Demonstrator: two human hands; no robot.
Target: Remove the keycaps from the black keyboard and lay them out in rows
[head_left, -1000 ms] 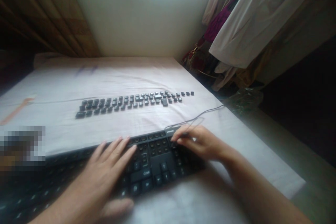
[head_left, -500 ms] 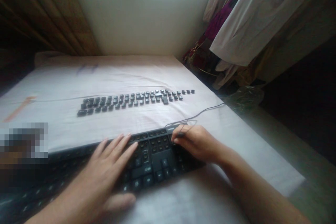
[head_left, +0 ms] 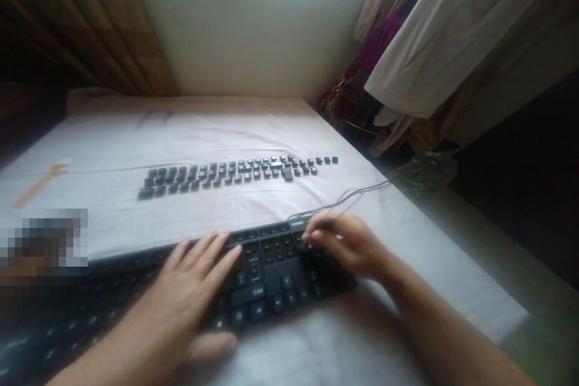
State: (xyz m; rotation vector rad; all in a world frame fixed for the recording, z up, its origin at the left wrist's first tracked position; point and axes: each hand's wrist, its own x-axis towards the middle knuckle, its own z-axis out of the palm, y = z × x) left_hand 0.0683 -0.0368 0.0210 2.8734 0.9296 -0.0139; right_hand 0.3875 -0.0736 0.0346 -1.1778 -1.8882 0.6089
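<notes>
A black keyboard (head_left: 283, 274) lies across the near part of the cloth-covered surface, with several key positions on its upper right side bare of caps. My left hand (head_left: 194, 277) rests flat on its middle, fingers stretched out and thumb at the front edge. Over the number-pad end, my right hand (head_left: 353, 244) has its fingertips pinched together. Something small and dark shows at that pinch, too blurred to name. Beyond the keyboard, removed keycaps (head_left: 217, 175) sit in rows on the cloth.
A thin cable (head_left: 353, 190) runs from the keyboard's back toward the right edge of the white cloth (head_left: 253, 126). A pixelated patch (head_left: 43, 241) covers something at the left. Clothes (head_left: 420, 42) hang at the right, and a brown curtain (head_left: 99, 24) hangs at the back left.
My right hand has shifted slightly right and lifted a little from the keyboard, its fingers still pinched. My left hand stays flat on the keyboard. The whole view has moved slightly.
</notes>
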